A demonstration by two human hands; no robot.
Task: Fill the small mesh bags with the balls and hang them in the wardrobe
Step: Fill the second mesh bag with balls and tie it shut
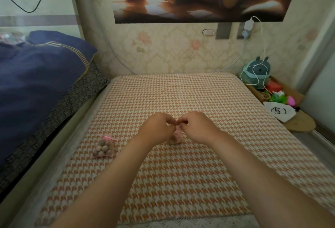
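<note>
Far edge: your mattress point(181, 91), in orange-and-white houndstooth, stops against the flowered wall point(172, 55).
Left edge: a pale frame runs along it, and beyond that the blue bedding point(36, 82) sits higher than the mattress.
Right edge: a low wooden ledge lies just beside it, carrying a plush toy point(257, 71) at the far end and a white pouch point(277, 111) nearer you.
Near edge: a lace trim point(181, 225) borders it between your forearms.
Open room: houndstooth cover spreads far of your hands and out to the right; on the left, one bag lies between your hands and the edge.
Tied mesh bag point(104, 147): it lies on the mattress, left of your left forearm and apart from it, its pink top gathered, with balls point(101, 150) inside.
Held mesh bag point(175, 138): it sits mid-mattress, directly under your fingertips and partly hidden by both hands.
Left grip point(159, 128): knuckles up, fingers curled, pinching the held bag's pink top.
Right grip point(197, 128): mirrored, fingers curled, pinching the same top; its fingertips touch the left's.
Cord: too fine to make out.
Forearms: both reach straight out from you, converging over the mattress.
</note>
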